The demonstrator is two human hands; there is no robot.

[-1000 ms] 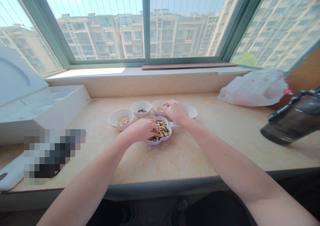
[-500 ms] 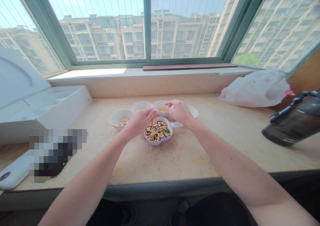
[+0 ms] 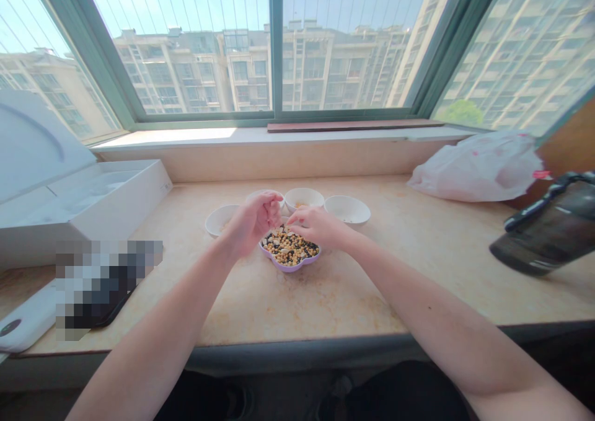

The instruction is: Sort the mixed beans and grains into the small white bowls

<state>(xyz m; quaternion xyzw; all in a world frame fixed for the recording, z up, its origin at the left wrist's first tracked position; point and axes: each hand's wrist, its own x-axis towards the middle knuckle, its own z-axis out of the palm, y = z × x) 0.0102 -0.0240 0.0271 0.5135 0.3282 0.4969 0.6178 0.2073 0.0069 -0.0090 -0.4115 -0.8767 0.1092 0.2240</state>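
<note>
A lilac flower-shaped dish [image 3: 290, 267] holds a mix of yellow, black and pale beans [image 3: 289, 248]. My left hand [image 3: 251, 224] hangs above the dish's back-left rim, fingers bunched, hiding whatever they may hold. My right hand [image 3: 318, 227] reaches in from the right, its fingertips pinched together just over the beans. Behind the dish stand several small white bowls. One [image 3: 218, 220] at the left and one [image 3: 264, 193] at the back are partly hidden by my left hand. Another [image 3: 304, 199] holds a few yellowish grains, and the one furthest right [image 3: 347, 209] stands beside it.
The marble sill top [image 3: 353, 284] carries everything. An open white box [image 3: 83, 210] stands at the left, with a pixelated object [image 3: 106, 284] and a white device [image 3: 23, 319] in front. A white plastic bag [image 3: 478, 167] and a dark tumbler [image 3: 543, 229] are at the right.
My hands have come closer together over the dish. My right hand has moved left and down from the back bowls, uncovering the far-right bowl, and my left fingers have bunched upward.
</note>
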